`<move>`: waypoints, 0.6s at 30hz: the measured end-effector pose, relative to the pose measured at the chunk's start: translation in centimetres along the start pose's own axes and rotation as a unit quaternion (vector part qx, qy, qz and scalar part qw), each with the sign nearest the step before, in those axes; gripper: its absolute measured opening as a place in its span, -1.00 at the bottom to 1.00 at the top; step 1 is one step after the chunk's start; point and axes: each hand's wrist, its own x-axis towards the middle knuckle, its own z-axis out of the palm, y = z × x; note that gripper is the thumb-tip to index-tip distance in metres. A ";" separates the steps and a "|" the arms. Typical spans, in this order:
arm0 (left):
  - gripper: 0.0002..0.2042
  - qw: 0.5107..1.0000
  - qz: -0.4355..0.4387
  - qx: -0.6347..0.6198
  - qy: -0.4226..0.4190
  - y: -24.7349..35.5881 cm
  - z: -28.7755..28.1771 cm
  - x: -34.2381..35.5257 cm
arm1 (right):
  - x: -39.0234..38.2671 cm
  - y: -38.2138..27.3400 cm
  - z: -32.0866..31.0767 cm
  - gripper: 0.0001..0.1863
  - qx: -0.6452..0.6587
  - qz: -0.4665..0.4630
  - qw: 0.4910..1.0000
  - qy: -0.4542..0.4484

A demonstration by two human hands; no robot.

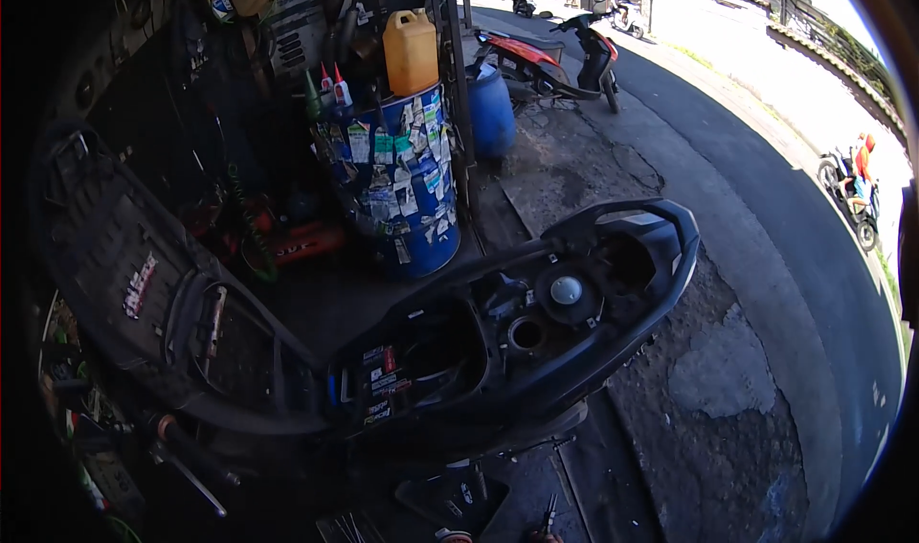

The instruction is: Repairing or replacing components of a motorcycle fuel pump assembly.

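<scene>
At the bottom edge, right of middle, a small skin-toned patch (546,537) looks like the tip of my right hand, mostly cut off. Just above it is a slim metal tool (550,509), perhaps pliers; whether the hand grips it cannot be made out. My left hand is out of the picture. In front of me stands a dark scooter (574,385) with its seat (124,265) tipped up to the left. A silvery round cap (566,290) sits on its rear body beside an open round hole (526,334). Boxes (381,382) lie in the under-seat compartment.
Behind the scooter stands a blue drum (412,189) covered in paper scraps, bearing a yellow jug (412,53) and small bottles. A black panel (455,498) lies on the floor nearby. A red scooter (546,59) is parked by the road; a rider (863,165) is at the right.
</scene>
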 end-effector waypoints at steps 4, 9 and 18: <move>-0.43 0.954 0.146 0.260 -0.037 4.8 -8.7 10.4 | 9.4 13.8 5.7 -0.54 0.121 0.029 0.990 -0.061; -0.42 0.982 0.071 0.067 -0.160 5.9 -5.5 9.0 | 11.7 11.2 6.9 -0.54 0.113 0.047 0.984 -0.129; -0.58 0.932 0.270 0.008 -0.242 2.6 -9.0 5.7 | 8.0 10.7 7.1 -0.59 0.108 -0.025 0.975 -0.194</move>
